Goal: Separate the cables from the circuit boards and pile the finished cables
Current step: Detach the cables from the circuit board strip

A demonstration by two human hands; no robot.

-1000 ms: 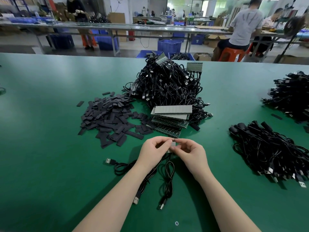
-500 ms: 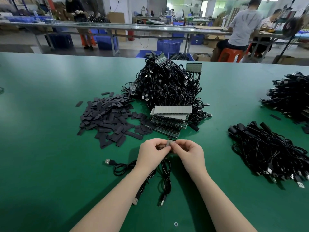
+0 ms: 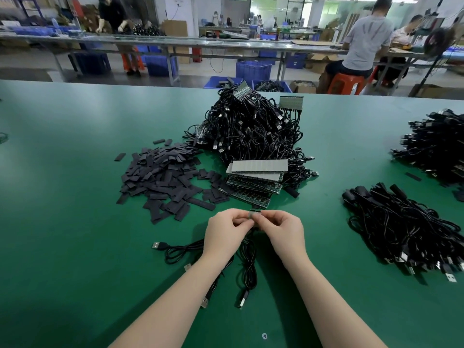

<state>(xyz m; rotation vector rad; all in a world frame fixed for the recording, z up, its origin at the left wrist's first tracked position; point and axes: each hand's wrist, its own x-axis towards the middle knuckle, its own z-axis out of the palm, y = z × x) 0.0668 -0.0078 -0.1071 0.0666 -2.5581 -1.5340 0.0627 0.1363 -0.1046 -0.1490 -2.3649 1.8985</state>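
Note:
My left hand (image 3: 227, 233) and my right hand (image 3: 282, 231) meet over the green table, both pinching a small circuit board strip (image 3: 254, 214) between fingertips. Black USB cables (image 3: 247, 267) hang from the strip and trail toward me, their plugs lying on the table. Beyond my hands lies a stack of circuit boards (image 3: 253, 182), and behind it a big tangled heap of cables with boards attached (image 3: 251, 129). A pile of loose black cables (image 3: 404, 227) lies at the right.
A spread of flat dark sleeve pieces (image 3: 163, 177) covers the table left of the boards. Another cable heap (image 3: 437, 146) sits at the far right. One USB plug (image 3: 157, 245) points left near my left wrist. People work at benches beyond the table's far edge.
Both hands keep pinching the small board at the same spot; only the fingers shift slightly, and the hanging cables move a little.

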